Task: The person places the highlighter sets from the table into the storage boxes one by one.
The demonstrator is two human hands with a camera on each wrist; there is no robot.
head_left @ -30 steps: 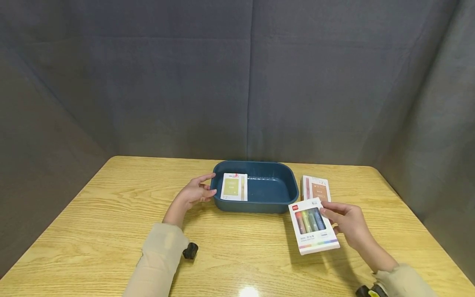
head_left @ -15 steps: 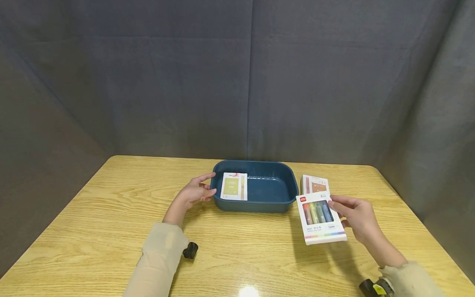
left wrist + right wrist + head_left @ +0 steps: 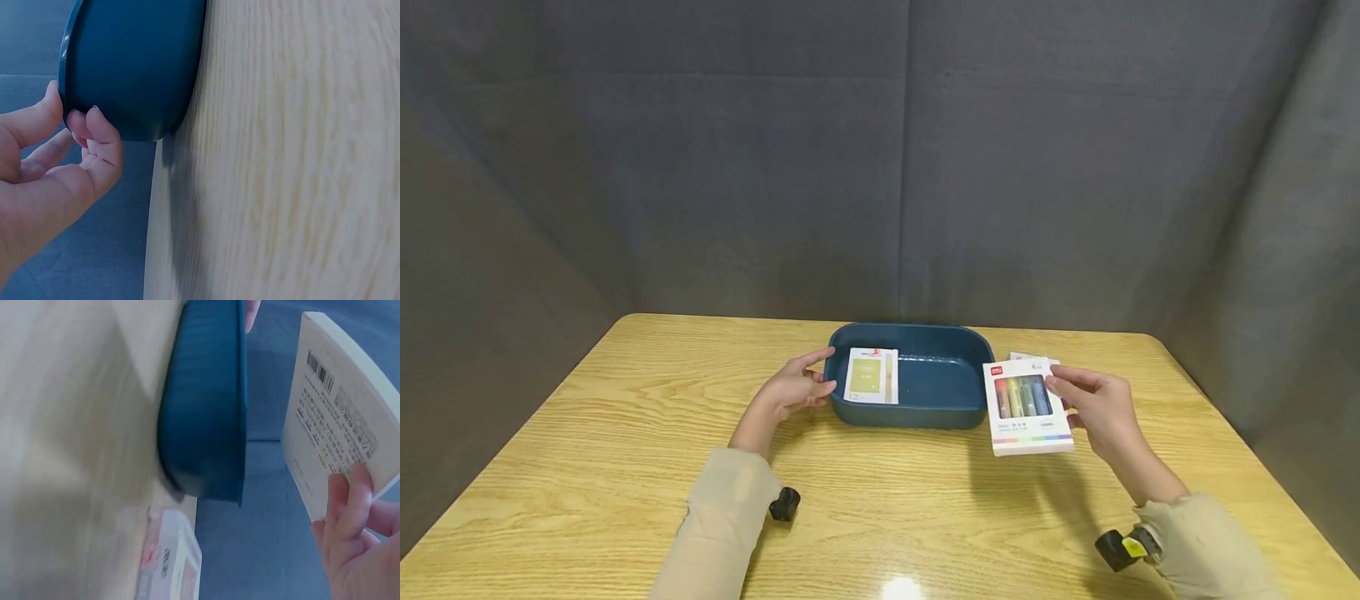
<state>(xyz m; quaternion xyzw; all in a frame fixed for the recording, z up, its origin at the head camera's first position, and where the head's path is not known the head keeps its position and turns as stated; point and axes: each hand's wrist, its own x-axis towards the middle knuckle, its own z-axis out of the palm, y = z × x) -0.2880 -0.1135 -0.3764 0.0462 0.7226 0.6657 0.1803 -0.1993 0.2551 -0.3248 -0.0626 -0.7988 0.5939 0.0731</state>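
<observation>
My left hand pinches the left rim of a dark blue plastic bin; its fingers curl at the rim in the left wrist view. Inside the bin, on the left, lies a white box with a yellow-green panel. My right hand grips a white box of highlighters by its right edge, thumb in front and fingers behind. Through its window several coloured pens show, and its printed back faces the right wrist view. The highlighter box hangs above the table, beside the bin's right end.
A second white box stands on the wooden table just right of the bin, mostly hidden behind the highlighter box in the head view. Grey cloth hangs behind the table and at both sides. Each forearm carries a black wrist device.
The highlighter box went slightly right and up, then left and further up with my right hand, now covering most of the second box. The bin shifted slightly left; my left hand stayed on its rim.
</observation>
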